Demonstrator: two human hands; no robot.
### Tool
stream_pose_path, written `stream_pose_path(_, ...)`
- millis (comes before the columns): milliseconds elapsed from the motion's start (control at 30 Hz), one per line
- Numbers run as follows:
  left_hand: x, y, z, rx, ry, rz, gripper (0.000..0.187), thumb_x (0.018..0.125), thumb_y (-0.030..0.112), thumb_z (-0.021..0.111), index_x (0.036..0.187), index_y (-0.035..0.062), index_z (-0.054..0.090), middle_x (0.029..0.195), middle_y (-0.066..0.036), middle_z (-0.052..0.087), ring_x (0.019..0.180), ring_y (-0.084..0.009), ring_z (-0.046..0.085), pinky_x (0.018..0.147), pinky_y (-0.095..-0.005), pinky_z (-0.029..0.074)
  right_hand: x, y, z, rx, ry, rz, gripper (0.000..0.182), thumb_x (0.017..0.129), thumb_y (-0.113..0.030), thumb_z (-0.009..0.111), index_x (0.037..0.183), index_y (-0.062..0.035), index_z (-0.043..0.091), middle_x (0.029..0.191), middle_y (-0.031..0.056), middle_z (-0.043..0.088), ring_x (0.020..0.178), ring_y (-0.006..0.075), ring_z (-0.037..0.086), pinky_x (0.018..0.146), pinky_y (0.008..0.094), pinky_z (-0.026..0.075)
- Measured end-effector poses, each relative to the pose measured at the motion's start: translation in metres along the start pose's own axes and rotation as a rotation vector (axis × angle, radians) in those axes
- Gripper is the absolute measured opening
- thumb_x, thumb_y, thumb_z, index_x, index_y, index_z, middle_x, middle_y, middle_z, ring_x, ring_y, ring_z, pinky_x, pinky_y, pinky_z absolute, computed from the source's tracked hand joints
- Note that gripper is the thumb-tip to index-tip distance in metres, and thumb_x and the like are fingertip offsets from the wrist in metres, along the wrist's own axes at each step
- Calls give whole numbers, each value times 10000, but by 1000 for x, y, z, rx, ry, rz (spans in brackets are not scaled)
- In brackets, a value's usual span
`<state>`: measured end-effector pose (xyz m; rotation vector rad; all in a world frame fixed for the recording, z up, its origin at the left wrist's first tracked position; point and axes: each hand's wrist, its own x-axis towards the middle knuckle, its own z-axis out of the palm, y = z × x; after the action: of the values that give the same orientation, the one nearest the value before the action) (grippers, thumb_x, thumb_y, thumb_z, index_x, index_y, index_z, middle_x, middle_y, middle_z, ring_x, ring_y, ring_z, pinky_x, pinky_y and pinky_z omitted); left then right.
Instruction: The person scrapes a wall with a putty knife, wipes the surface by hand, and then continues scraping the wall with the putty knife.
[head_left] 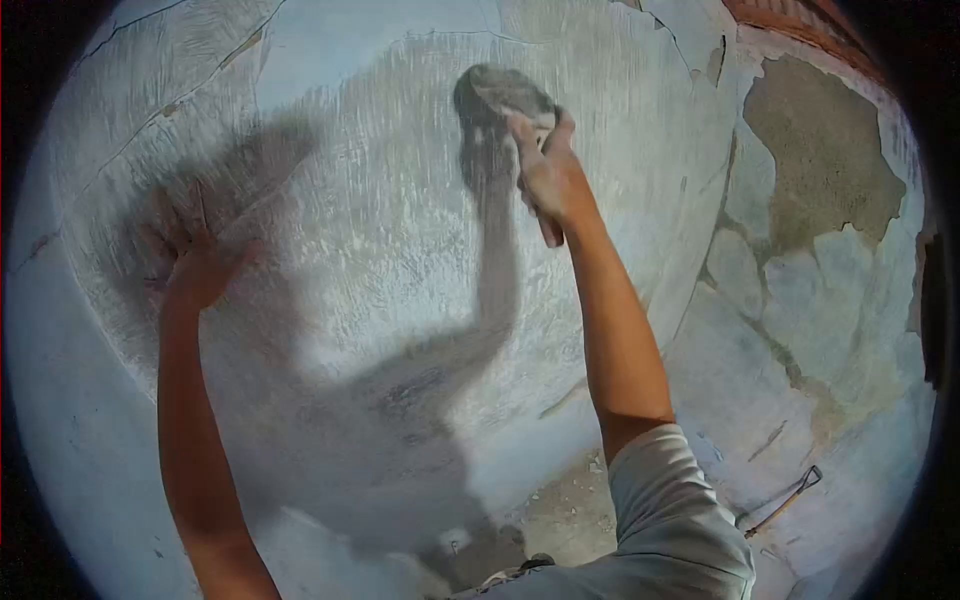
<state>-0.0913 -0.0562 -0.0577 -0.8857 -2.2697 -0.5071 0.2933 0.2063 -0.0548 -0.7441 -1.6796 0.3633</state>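
Head view: your right hand (548,180) has a flat-bladed tool (520,98) up at the scratched wall (390,240), toward the top of the scored area, where working it well probably means holding the blade nearly flat to the surface, pressing evenly and taking short, overlapping strokes. Your shadow falls across much of that patch, so shifting your stance a little may help you read the marks. The fingers of that hand are closed around the handle (551,233), whose lower end juts out below your palm (the blade is blurred, so I cannot tell whether its edge touches the wall). Your left hand (202,270) is spread wide with nothing in it, its fingers apart and seemingly resting on the shaded wall, well apart from the tool; leaning there should steady you.
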Motion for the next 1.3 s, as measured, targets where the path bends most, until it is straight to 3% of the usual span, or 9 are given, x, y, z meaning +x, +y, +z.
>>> stream_pose_path(100,-5,7,-12,48,-56,-48,1390,727,923,692,1702,399,-148,1755,-103,-318,1553,-579,-266,1048,-962,74,41,-24,-9,87,15,13,1135,1040,-688,507,1619,130,-26,756,103,604,531,188,565,503,358,514)
stream_pose_path(133,-3,5,-9,43,-58,-44,1390,727,923,693,1702,399,-147,1753,-100,-324,1552,-576,-271,1048,-962,75,29,-46,-22,152,-97,146,1143,1041,-682,512,1609,139,-44,762,116,616,555,206,595,521,363,527)
stream_pose_path(233,2,-3,0,17,-75,-30,1374,743,897,708,1697,414,-156,1749,-91,-337,1555,-572,-270,1051,-958,77,18,-6,-1,60,-14,18,1128,1040,-693,497,1615,133,-14,777,137,637,598,229,628,565,373,549)
stream_pose_path(267,2,-4,-1,-9,-89,-28,1362,759,872,720,1691,427,-167,1750,-89,-338,1560,-573,-258,1054,-955,79,-8,-23,-10,22,-73,84,1034,1066,-619,468,1614,131,13,1248,469,635,1221,547,660,1081,482,504)
stream_pose_path(667,-2,-5,0,10,-48,17,1380,761,901,696,1699,383,-173,1736,-121,-362,1517,-600,-328,1005,-971,61,12,-31,-19,101,-95,116,1071,1056,-657,448,1617,134,-6,1323,460,608,1274,547,627,1134,477,467)
stream_pose_path(767,-1,-1,-7,0,-92,-14,1394,752,890,719,1698,389,-175,1737,-137,-356,1518,-598,-328,1011,-968,54,-10,6,1,88,43,-77,1060,1058,-666,455,1622,128,39,1193,415,680,1139,496,706,1030,480,525)
stream_pose_path(800,-2,0,-5,4,-97,-29,1400,748,885,728,1696,393,-177,1737,-139,-354,1520,-596,-327,1015,-966,52,-8,8,-5,101,-29,-41,1066,1060,-655,456,1622,125,-4,1323,444,619,1260,527,646,1114,480,485)
stream_pose_path(933,-9,9,-3,11,-86,-80,1418,743,861,758,1683,412,-204,1736,-141,-355,1527,-584,-327,1039,-955,55,28,-43,-43,196,-135,107,1047,1063,-634,469,1621,123,11,1297,446,631,1236,541,654,1100,473,495)
stream_pose_path(1300,-33,50,2,-49,-222,-143,1386,780,840,741,1672,413,-231,1690,-195,-415,1512,-646,-282,1100,-921,126,31,-29,-44,216,-203,100,1041,1057,-648,477,1623,94,16,1354,444,602,1290,549,618,1131,502,468)
